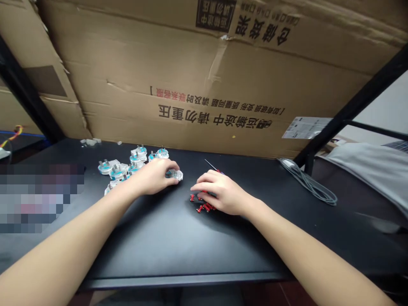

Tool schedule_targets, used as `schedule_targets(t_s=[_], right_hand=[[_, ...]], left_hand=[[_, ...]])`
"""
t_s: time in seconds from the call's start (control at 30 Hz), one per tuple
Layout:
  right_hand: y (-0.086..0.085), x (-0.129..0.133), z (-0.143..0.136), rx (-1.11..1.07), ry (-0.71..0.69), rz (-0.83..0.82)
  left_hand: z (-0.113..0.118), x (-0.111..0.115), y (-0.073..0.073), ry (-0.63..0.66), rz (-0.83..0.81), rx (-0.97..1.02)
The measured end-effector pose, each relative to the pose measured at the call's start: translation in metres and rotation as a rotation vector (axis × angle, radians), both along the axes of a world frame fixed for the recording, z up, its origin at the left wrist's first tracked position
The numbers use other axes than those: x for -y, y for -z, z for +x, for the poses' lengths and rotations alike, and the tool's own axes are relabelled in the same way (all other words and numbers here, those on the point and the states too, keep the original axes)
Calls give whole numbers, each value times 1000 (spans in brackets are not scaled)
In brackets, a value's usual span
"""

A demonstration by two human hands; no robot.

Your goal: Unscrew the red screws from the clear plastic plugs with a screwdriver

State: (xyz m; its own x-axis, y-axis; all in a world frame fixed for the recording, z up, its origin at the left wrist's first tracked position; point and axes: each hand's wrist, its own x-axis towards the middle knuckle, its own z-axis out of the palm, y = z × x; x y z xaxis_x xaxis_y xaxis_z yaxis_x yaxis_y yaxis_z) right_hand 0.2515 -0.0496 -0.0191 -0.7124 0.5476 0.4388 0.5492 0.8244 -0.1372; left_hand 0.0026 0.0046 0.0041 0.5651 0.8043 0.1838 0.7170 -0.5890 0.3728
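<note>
My left hand (157,175) is curled around a clear plastic plug piece (176,174), whose near end sticks out past the fingers. Several similar clear plugs with blue insides and metal prongs (118,171) lie in a cluster beside and behind that hand. My right hand (222,192) hovers low over a small pile of red parts with metal ends (207,207). Its fingers are stretched leftward and the thumb is apart from them; some red parts are hidden beneath. Just beyond the right hand lies a thin screwdriver (210,164), its handle mostly covered.
A large printed cardboard sheet (134,63) stands along the back of the black table (178,250). A coiled grey cable (309,182) lies at the right, near a black metal post (338,119). Grey cloth (369,161) hangs beyond it. Clear scraps (91,142) lie at back left.
</note>
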Motion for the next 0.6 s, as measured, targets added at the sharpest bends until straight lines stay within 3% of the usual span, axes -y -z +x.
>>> schedule_targets(t_s=[0.17, 0.33, 0.5, 0.6], right_hand=[[1, 1, -5, -140, 102, 45], [-2, 1, -2, -220, 195, 65], [-1, -1, -4, -142, 161, 54], [0, -2, -3, -143, 231, 82]], left_hand=[[11, 3, 1, 126, -134, 290], [13, 0, 1, 83, -190, 593], [13, 3, -4, 146, -279, 680], [12, 2, -6, 74, -227, 768]])
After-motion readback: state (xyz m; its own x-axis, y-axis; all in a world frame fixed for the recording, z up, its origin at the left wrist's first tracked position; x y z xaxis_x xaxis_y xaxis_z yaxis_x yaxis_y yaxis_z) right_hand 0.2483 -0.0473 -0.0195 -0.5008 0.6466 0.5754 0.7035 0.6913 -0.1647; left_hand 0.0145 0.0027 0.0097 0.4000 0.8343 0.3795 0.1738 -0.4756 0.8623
